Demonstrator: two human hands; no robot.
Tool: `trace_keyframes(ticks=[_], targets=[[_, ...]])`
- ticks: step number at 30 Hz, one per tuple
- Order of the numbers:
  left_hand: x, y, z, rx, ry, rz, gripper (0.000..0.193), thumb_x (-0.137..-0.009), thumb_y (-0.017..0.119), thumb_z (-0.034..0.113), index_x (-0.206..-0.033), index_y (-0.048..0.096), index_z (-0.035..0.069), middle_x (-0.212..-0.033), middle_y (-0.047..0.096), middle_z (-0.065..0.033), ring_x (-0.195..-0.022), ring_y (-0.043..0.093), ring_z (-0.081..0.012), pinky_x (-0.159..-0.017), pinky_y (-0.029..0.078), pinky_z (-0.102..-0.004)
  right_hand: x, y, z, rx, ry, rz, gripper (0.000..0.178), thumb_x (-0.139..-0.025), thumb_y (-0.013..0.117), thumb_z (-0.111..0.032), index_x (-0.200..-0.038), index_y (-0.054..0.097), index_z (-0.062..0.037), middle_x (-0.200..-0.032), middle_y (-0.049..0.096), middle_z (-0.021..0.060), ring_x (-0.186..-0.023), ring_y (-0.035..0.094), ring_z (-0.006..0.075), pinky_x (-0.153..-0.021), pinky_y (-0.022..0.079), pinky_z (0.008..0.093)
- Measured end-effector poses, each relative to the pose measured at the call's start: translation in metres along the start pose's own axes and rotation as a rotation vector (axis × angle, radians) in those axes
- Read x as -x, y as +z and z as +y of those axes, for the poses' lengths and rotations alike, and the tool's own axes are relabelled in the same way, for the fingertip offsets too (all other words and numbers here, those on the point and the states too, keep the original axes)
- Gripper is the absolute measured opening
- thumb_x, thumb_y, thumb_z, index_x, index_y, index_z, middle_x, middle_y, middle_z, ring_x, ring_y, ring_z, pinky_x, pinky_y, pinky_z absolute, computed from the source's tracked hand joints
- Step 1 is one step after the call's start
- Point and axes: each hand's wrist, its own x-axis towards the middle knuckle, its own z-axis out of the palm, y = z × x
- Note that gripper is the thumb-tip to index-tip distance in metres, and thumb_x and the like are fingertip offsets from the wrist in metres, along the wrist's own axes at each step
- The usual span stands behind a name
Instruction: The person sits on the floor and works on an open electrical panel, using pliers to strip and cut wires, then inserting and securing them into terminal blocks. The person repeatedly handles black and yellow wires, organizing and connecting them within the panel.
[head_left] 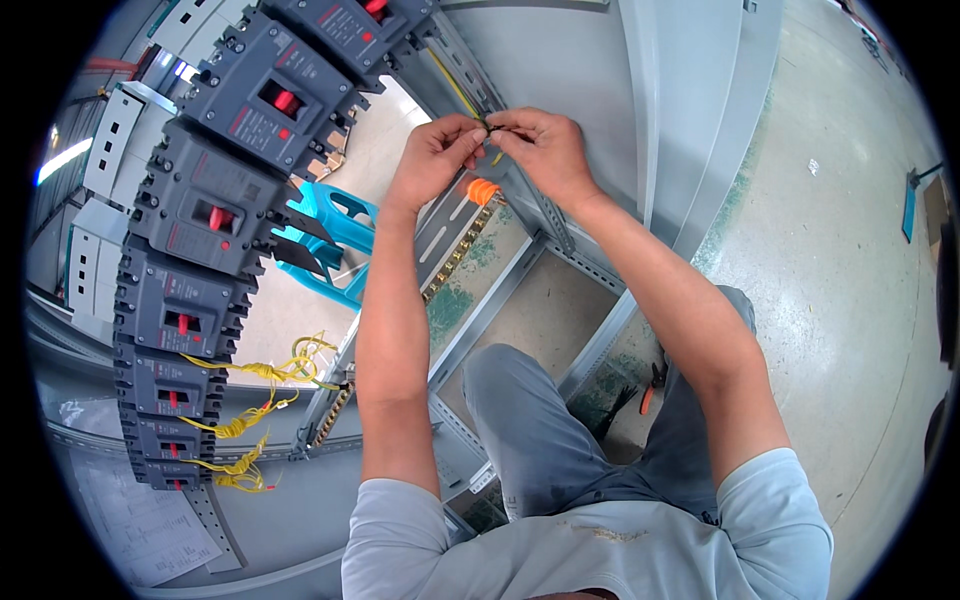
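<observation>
My left hand (432, 162) and my right hand (548, 152) meet fingertip to fingertip against a perforated metal upright inside a grey cabinet. Both are closed in a pinch. Something small and dark shows between the fingertips, too covered to name. A yellow-green wire (453, 84) runs down the upright to my fingers, and a short yellow piece shows just below them. Under my left hand sits an orange ribbed piece (483, 192), at the upper end of a bar with a row of brass screws (455, 260).
Grey circuit breakers (210, 215) with red levers line the left, bundled yellow wires (265, 372) hanging from the lower ones. Behind the frame stands a blue plastic stool (345, 215). Orange-handled pliers (652, 388) and thin black strips (616, 408) lie by my legs. A printed sheet (150, 530) rests lower left.
</observation>
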Motion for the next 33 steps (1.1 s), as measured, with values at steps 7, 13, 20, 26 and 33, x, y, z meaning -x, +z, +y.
trace_keyframes(ticks=[7, 13, 20, 26, 33], targets=[[0.000, 0.005, 0.001, -0.011, 0.013, 0.015, 0.021, -0.099, 0.067, 0.016, -0.109, 0.069, -0.002, -0.081, 0.068, -0.0032, -0.073, 0.060, -0.0082, -0.067, 0.050, -0.0243, 0.003, -0.008, -0.013, 0.246, -0.021, 0.076, 0.013, -0.089, 0.068, -0.007, -0.098, 0.072, 0.0015, -0.088, 0.073, 0.0173, -0.081, 0.072, 0.0294, -0.075, 0.055, 0.0365], [0.000, 0.012, 0.010, -0.041, 0.041, 0.083, 0.021, -0.096, 0.070, 0.010, -0.113, 0.071, -0.001, -0.083, 0.068, -0.0025, -0.076, 0.059, -0.0075, -0.069, 0.049, -0.0242, 0.002, -0.012, -0.022, 0.269, 0.055, 0.032, 0.012, -0.088, 0.070, -0.010, -0.094, 0.072, 0.0000, -0.086, 0.072, 0.0175, -0.080, 0.071, 0.0319, -0.074, 0.055, 0.0384], [0.004, 0.019, 0.009, -0.198, 0.230, 0.165, 0.017, -0.092, 0.073, 0.005, -0.108, 0.075, 0.002, -0.088, 0.069, -0.0016, -0.078, 0.060, -0.0078, -0.073, 0.049, -0.0237, 0.003, -0.009, -0.025, 0.016, 0.237, 0.028, 0.014, -0.088, 0.066, -0.010, -0.092, 0.070, 0.0024, -0.084, 0.072, 0.0189, -0.070, 0.071, 0.0301, -0.069, 0.055, 0.0394], [0.002, 0.023, 0.010, -0.313, 0.238, 0.231, 0.016, -0.089, 0.073, 0.004, -0.105, 0.075, 0.000, -0.089, 0.069, -0.0031, -0.078, 0.061, -0.0074, -0.071, 0.050, -0.0239, 0.002, -0.015, -0.021, 0.166, 0.109, 0.037, 0.016, -0.083, 0.067, -0.011, -0.087, 0.068, 0.0036, -0.080, 0.071, 0.0185, -0.069, 0.070, 0.0312, -0.069, 0.055, 0.0395], [-0.004, 0.020, -0.006, -0.275, 0.228, 0.284, 0.014, -0.089, 0.071, 0.007, -0.101, 0.072, 0.000, -0.086, 0.069, -0.0030, -0.076, 0.061, -0.0090, -0.071, 0.051, -0.0259, 0.014, -0.017, -0.025, 0.218, 0.077, -0.029, 0.016, -0.082, 0.067, -0.013, -0.084, 0.065, 0.0031, -0.077, 0.069, 0.0172, -0.074, 0.069, 0.0326, -0.070, 0.053, 0.0398]])
